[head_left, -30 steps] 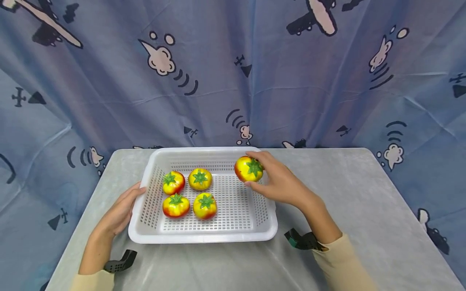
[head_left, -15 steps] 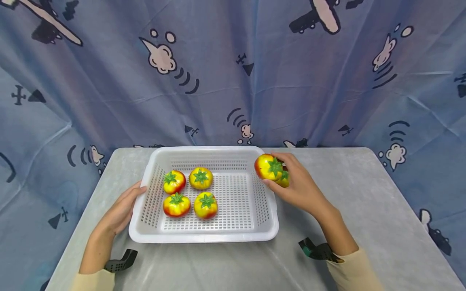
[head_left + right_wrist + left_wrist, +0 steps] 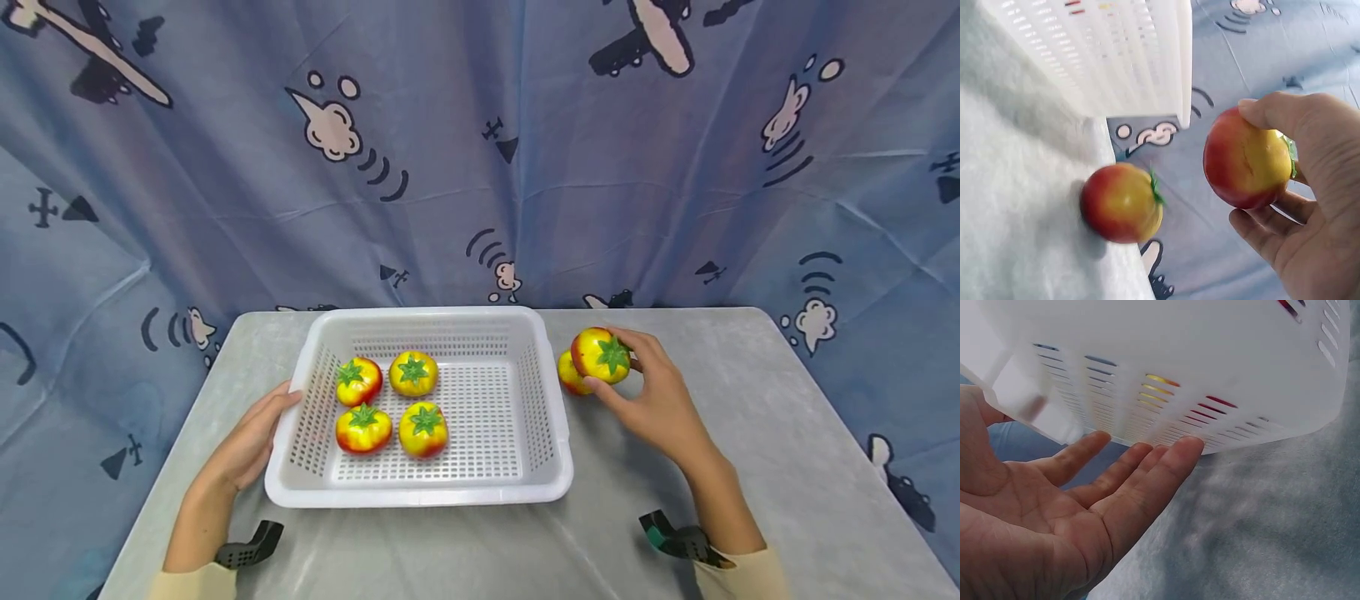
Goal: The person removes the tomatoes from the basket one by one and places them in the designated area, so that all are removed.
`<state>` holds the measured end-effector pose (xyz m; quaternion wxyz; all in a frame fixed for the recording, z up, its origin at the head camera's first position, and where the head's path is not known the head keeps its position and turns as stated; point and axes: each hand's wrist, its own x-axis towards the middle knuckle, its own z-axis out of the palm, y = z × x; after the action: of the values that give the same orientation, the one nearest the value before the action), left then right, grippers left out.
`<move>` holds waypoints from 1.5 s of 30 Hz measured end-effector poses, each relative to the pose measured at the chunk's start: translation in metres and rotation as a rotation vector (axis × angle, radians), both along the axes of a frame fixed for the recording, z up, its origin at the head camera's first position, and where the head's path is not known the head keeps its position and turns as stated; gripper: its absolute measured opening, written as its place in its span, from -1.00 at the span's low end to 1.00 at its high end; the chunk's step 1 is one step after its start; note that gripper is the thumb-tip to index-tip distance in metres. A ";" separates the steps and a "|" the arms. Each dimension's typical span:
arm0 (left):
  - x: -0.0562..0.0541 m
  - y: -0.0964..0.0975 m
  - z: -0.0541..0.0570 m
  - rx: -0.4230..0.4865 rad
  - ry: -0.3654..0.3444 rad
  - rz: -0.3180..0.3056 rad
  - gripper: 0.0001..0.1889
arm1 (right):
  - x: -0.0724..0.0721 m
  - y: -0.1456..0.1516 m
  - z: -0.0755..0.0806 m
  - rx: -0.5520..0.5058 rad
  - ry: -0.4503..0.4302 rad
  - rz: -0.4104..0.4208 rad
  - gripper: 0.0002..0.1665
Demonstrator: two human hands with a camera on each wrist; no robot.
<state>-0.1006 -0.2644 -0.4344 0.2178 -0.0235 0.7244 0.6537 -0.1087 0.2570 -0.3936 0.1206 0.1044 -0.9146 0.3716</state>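
My right hand (image 3: 660, 400) holds a red-and-yellow toy tomato (image 3: 597, 354) with a green leafy top, to the right of the white plastic basket (image 3: 420, 492). In the right wrist view, the thumb and fingers pinch this tomato (image 3: 1244, 162) above the table. Another toy tomato (image 3: 569, 375) rests on the table beside the basket, partly hidden by the held one. Several toy tomatoes (image 3: 362, 429) sit in the left half of the basket. My left hand (image 3: 247, 437) holds the basket's left rim, its thumb over the rim and its fingers touching the outer wall (image 3: 1166, 381).
The grey table (image 3: 750, 417) extends to the right of the basket. A blue patterned curtain (image 3: 435, 208) hangs behind the table's far edge. A dark strap-on device (image 3: 682, 537) sits on the right wrist, and another (image 3: 251, 544) on the left.
My right hand has carried the tomato rightward from over the basket, past its right rim, to above the table. The tomato on the table has come further into view. My left hand stays put.
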 end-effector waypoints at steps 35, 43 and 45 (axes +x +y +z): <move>0.000 -0.002 -0.001 0.024 -0.017 -0.003 -0.25 | -0.016 0.045 -0.055 0.031 -0.041 -0.172 -0.14; 0.000 -0.001 -0.002 0.024 -0.011 -0.013 -0.25 | -0.018 0.046 -0.066 0.064 -0.036 -0.186 -0.16; 0.000 -0.001 -0.001 0.023 -0.012 -0.014 -0.25 | -0.019 0.046 -0.067 0.066 -0.043 -0.185 -0.17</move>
<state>-0.1010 -0.2655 -0.4355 0.2267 -0.0199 0.7158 0.6602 -0.1274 0.3028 -0.4611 0.1314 0.0154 -0.9344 0.3308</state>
